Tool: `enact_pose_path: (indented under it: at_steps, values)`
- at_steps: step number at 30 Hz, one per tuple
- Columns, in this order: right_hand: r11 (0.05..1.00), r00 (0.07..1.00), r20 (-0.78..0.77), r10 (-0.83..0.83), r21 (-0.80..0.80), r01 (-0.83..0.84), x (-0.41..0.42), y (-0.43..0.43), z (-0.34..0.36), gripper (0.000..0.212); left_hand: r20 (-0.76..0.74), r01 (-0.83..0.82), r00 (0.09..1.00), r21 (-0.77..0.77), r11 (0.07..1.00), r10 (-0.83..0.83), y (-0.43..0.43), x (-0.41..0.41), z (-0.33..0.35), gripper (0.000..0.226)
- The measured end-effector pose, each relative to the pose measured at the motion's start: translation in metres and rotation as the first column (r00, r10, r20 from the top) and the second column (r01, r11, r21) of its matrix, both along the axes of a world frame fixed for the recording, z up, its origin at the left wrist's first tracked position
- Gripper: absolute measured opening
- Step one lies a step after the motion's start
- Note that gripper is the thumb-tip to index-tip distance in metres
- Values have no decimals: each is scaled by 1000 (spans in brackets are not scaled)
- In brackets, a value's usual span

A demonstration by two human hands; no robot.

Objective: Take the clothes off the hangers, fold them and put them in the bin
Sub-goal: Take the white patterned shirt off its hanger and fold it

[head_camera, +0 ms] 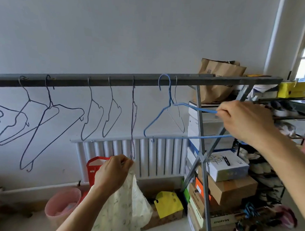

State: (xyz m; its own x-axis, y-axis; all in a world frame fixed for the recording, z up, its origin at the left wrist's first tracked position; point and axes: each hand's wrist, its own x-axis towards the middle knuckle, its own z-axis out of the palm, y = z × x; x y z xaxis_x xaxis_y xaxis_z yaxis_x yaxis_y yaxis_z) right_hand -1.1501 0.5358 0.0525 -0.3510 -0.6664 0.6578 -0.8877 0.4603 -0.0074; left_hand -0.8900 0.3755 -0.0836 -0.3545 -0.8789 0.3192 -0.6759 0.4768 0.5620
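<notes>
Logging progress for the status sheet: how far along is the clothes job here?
Done: the other hangers on the rail look bare. In hand: left hand grips a cream patterned garment; right hand holds the bare blue hanger at the rail. Left: fold it and put it in the pink bin.

The garment [125, 210] is cut off by the bottom edge. The right end of the blue hanger [209, 111] is hidden by the right hand [244, 121].

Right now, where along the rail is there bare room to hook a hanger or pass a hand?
Widest bare stretch of rail: between the big dark hanger and the pair of grey hangers. A shorter gap lies left of the blue hanger. The far left end is crowded.
</notes>
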Motion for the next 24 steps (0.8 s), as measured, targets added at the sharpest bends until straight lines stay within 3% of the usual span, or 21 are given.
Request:
enact_pose_path:
  at_steps: [7, 13, 24]
  values:
    - [999, 999, 33, 11, 34, -12, 64, -52, 18, 2, -164, 27, 986, -13, 1000, -29, -9, 40, 17, 29]
    - [999, 997, 64, -40, 33, 38, 99, -74, 7, 10, -311, 67, 948, -13, 998, -68, -14, 78, 30, 30]
    - [995, 985, 170, 5, 100, -23, 152, -107, -12, 8, -365, 180, 915, -15, 983, -174, -15, 120, 50, 20]
